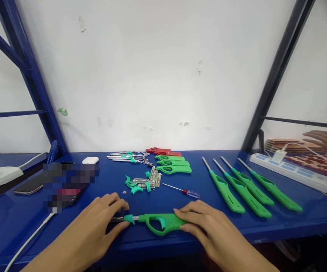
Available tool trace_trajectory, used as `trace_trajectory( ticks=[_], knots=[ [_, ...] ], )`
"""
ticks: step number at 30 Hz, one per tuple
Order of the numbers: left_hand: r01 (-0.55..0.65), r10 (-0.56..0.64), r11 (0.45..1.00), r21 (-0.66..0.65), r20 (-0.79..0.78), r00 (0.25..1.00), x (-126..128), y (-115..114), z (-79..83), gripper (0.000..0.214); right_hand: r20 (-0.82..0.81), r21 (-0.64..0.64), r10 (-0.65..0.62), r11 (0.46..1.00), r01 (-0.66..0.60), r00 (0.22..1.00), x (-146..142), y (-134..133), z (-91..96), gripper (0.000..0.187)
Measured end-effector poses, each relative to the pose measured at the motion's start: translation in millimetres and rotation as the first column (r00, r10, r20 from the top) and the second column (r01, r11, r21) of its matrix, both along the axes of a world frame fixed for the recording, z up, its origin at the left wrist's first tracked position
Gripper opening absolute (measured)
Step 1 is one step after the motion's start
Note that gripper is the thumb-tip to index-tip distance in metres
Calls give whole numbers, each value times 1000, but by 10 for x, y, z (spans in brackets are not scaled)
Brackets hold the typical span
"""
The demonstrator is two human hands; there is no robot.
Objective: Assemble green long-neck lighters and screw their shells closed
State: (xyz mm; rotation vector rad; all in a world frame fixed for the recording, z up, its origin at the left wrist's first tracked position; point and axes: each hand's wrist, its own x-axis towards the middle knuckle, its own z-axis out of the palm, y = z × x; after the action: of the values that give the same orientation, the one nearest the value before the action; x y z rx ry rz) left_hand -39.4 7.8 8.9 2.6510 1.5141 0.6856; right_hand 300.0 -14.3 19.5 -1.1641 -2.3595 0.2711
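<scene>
Near the table's front edge lies a green gas lighter [169, 222] with a teal trigger inside its finger loop. My right hand [205, 226] is closed around the rear of its handle. At the metal tube end, my left hand [101, 223] pinches the tube beside a teal collar [129, 219], which sits on the tube apart from the green body. Behind the hands are loose teal triggers [136, 189], clear fuel tanks [155, 176] and a screwdriver [191, 193]. Farther back lie metal tubes with wires [128, 156], green handle shells [175, 169] and red handle shells [166, 152].
Several assembled green lighters [237, 192] lie at the right. A power strip [290, 172] is behind them, with another person's hand [326, 141] beyond. At the left are phones [30, 185], a white earbud case [90, 160] and a charging cable [30, 240].
</scene>
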Motion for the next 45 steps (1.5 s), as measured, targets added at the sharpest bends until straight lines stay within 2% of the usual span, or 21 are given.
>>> trace_trajectory(
  ticks=[2,4,10,16,18,22,25,31,36,41,45],
  knots=[
    [53,-51,994,-91,19,998,4,9,-12,10,-19,-72,-15,997,13,1000,4,-5,-1,30],
    [116,-113,989,-92,39,993,96,16,-49,14,-35,-130,-32,991,27,999,8,-3,6,28],
    [110,-114,982,153,16,993,356,1,-152,23,-25,-214,-27,977,21,999,-28,60,5,28],
    [129,-125,914,384,-36,992,385,-13,-183,24,16,-176,2,984,0,1000,-44,92,-72,36],
    [150,-143,899,412,-49,989,407,7,-201,26,14,-158,11,987,-9,1000,-41,88,-86,38],
    [163,-158,905,394,-45,986,441,51,-219,30,24,-115,13,993,-10,1000,-57,93,-86,38],
    [192,-188,903,383,-49,981,444,48,-188,30,26,-130,18,991,-14,999,-71,103,-70,41],
    [249,-267,833,493,-36,963,452,-24,-105,30,6,-240,64,969,-60,998,-88,91,-60,59],
    [227,-233,775,589,-67,970,445,-73,-175,34,-28,-253,126,959,-129,992,-115,145,31,48],
    [215,-210,807,550,-74,975,413,-69,-211,33,-46,-255,150,954,-157,988,-144,203,80,45],
    [181,-189,865,469,-30,982,427,-34,-178,29,-33,-239,65,968,-71,997,-160,168,34,42]
  ],
)
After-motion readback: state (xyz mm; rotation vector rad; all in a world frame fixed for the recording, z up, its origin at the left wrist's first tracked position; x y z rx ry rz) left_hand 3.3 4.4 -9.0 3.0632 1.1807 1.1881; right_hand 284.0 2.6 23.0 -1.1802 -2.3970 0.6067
